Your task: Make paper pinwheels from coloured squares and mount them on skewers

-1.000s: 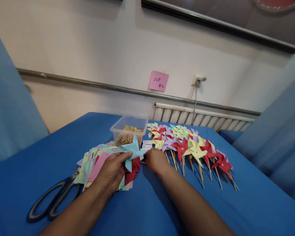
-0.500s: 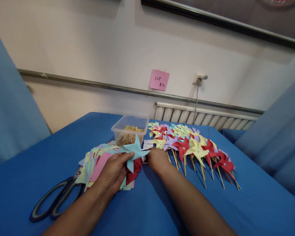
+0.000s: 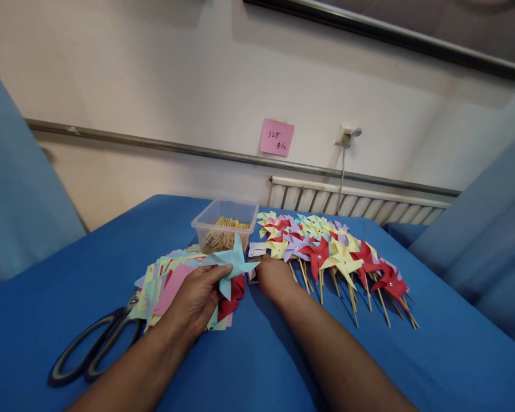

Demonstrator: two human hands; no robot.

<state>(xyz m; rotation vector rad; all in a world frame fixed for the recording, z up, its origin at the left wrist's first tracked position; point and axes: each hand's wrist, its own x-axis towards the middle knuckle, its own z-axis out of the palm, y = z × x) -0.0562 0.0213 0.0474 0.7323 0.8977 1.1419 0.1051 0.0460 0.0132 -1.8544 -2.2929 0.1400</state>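
A light-blue paper pinwheel [image 3: 235, 264] is pinched at its middle by my left hand [image 3: 203, 297], above a pile of coloured paper sheets [image 3: 171, 289]. My right hand [image 3: 274, 277] reaches to a small box [image 3: 252, 274] with white printed paper [image 3: 257, 249] by it; its fingertips are hidden, so I cannot see what they hold. Just beyond the pinwheel stands a clear plastic tub [image 3: 203, 229] of thin wooden sticks [image 3: 225, 232]. A red folded paper [image 3: 232, 300] shows beneath the pinwheel.
Dark-handled scissors [image 3: 96, 343] lie left of the paper pile on the blue tablecloth [image 3: 249, 366]. To the right, several finished pinwheels on sticks [image 3: 343, 260] lie in overlapping rows. A radiator [image 3: 326, 197] and wall stand behind the table, with blue curtains at both sides.
The view has shifted very slightly. Both hands stay in nearly the same place, the left keeping its pinch on the pinwheel and the right at the small box.
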